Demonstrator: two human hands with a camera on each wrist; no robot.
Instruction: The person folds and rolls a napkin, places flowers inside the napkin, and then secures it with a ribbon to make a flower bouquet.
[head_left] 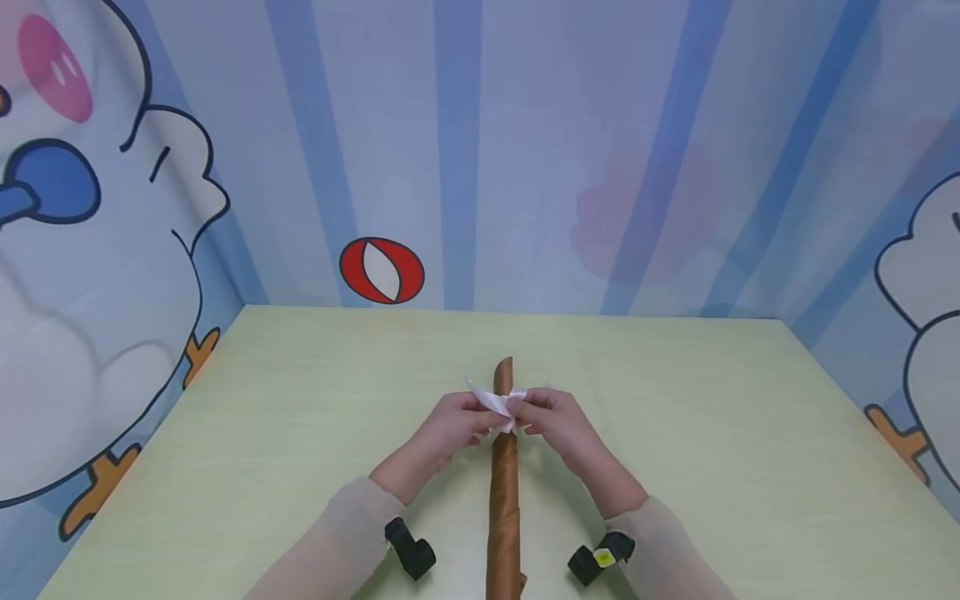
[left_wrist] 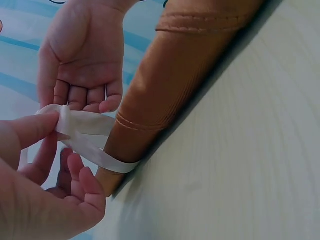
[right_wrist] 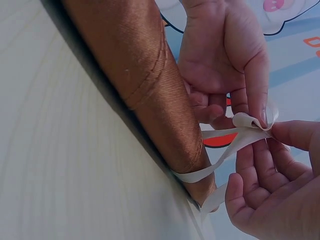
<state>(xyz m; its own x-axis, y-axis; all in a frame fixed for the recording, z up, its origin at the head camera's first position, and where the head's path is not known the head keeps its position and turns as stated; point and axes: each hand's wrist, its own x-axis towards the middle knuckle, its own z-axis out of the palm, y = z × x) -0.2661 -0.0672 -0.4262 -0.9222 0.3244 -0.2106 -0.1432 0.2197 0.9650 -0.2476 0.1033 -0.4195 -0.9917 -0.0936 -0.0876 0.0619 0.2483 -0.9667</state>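
Observation:
A long brown fabric-covered roll (head_left: 504,517) with stitched seams lies lengthwise on the table, its narrower end pointing away from me. Around it near that far end passes a white ribbon (left_wrist: 95,152), looped and bunched together above the roll. My left hand (head_left: 453,421) pinches the bunched ribbon between thumb and index finger, from the left side. From the right, my right hand (head_left: 555,417) pinches the ribbon at the same spot, thumb and fingertip meeting on it. In the right wrist view a small loop of ribbon (right_wrist: 245,120) stands between both hands' fingertips.
The pale wood-grain table (head_left: 337,358) spreads out on both sides of the roll. A blue striped backdrop (head_left: 525,167) with cartoon figures rises behind it and at both sides. Black wrist cameras (head_left: 411,550) sit at both sleeves.

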